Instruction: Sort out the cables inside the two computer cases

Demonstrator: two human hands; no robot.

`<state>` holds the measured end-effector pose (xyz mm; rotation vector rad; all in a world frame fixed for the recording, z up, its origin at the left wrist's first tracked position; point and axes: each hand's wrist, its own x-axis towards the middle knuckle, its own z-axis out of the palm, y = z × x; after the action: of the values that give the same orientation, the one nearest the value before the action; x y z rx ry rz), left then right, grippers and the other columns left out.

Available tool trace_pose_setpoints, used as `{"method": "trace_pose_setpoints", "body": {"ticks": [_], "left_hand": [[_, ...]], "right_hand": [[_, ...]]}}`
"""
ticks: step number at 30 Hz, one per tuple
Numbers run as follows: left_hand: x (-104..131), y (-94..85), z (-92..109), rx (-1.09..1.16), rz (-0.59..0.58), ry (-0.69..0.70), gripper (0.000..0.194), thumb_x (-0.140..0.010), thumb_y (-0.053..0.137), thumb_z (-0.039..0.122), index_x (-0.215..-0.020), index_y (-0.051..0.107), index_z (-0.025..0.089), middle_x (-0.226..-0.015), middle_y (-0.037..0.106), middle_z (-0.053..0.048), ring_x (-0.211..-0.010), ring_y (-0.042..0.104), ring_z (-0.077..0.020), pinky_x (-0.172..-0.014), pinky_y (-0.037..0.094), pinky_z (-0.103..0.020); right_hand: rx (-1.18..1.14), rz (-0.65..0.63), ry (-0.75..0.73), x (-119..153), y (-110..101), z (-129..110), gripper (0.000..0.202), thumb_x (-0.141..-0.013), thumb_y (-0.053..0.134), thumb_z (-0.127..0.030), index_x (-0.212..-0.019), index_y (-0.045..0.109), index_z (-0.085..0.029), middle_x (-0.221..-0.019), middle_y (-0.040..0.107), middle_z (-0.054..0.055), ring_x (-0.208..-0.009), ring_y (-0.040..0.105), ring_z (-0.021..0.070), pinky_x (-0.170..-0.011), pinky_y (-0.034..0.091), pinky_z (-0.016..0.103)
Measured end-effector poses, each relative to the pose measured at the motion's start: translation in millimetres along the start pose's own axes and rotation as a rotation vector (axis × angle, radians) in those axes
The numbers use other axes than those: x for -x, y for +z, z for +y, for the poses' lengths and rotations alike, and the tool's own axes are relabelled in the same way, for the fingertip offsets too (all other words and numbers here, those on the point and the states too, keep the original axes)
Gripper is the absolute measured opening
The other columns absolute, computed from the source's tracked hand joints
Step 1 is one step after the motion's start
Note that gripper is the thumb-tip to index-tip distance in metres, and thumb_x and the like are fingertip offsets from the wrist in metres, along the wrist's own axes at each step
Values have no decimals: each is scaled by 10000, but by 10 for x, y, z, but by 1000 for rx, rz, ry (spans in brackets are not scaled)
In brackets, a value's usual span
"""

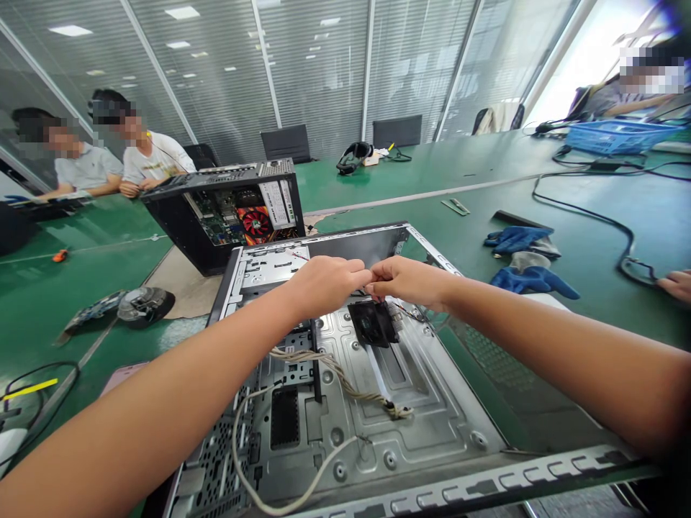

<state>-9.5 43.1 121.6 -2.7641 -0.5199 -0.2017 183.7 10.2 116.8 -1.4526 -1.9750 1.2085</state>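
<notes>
My left hand (333, 285) and my right hand (404, 278) meet fingertip to fingertip above an open computer case (432, 432) that lies on its side. Both are closed in a pinch; whatever sits between the fingertips is too small and covered to make out. Just beneath them a black cooling fan with a finned heatsink (372, 324) rests on the bare metal floor of the case, a thin wire (407, 314) beside it. Twisted beige cables (345, 378) run across the case, and a single pale cable (302, 507) loops near its front edge.
Behind stands a second computer tower (178, 223) with a red fan (255, 224) showing. Blue-grey work gloves (532, 277) lie right, a cap (145, 306) left. Farther off are a headset (353, 157), a blue basket (615, 137) and black cables (599, 187). Other people sit around the green table (378, 191).
</notes>
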Motion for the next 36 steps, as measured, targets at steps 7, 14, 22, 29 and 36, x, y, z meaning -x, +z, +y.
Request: {"method": "trace_pose_setpoints", "body": {"ticks": [7, 14, 22, 29, 36], "left_hand": [[0, 0, 13, -93, 43, 15, 127, -915, 484, 168, -862, 599, 180, -801, 641, -17, -598, 540, -109, -498, 276, -256], [-22, -19, 2, -61, 15, 41, 135, -888, 499, 124, -864, 614, 190, -787, 641, -7, -672, 568, -134, -555, 328, -272], [16, -43, 10, -2, -14, -4, 196, -903, 471, 102, -936, 623, 221, -847, 626, -10, -675, 545, -118, -507, 280, -253], [28, -41, -15, -5, 11, 14, 156, -919, 480, 138, -937, 616, 212, -863, 624, -20, -735, 548, -125, -527, 308, -251], [45, -56, -18, 7, 26, -20, 170, -944, 466, 238, -891, 622, 195, -828, 616, -23, -705, 549, -127, -511, 271, -270]], "right_hand": [[83, 19, 6, 35, 6, -81, 119, -721, 522, -239, -631, 572, -179, -657, 586, 3, -652, 514, 147, -651, 378, 298], [61, 1, -4, 46, -9, -90, 112, -709, 537, -255, -656, 593, -174, -665, 591, 5, -638, 494, 142, -635, 360, 297], [-21, -28, -4, 35, -16, -57, 97, -695, 565, -259, -681, 611, -174, -692, 605, 0, -644, 493, 133, -629, 363, 285], [-24, -86, 18, 38, -19, -53, 111, -694, 608, -286, -709, 622, -177, -711, 603, 7, -691, 508, 150, -655, 379, 286], [186, -103, -4, 10, -38, -41, 141, -718, 574, -292, -702, 639, -168, -642, 567, -11, -619, 463, 134, -619, 333, 281]]}}
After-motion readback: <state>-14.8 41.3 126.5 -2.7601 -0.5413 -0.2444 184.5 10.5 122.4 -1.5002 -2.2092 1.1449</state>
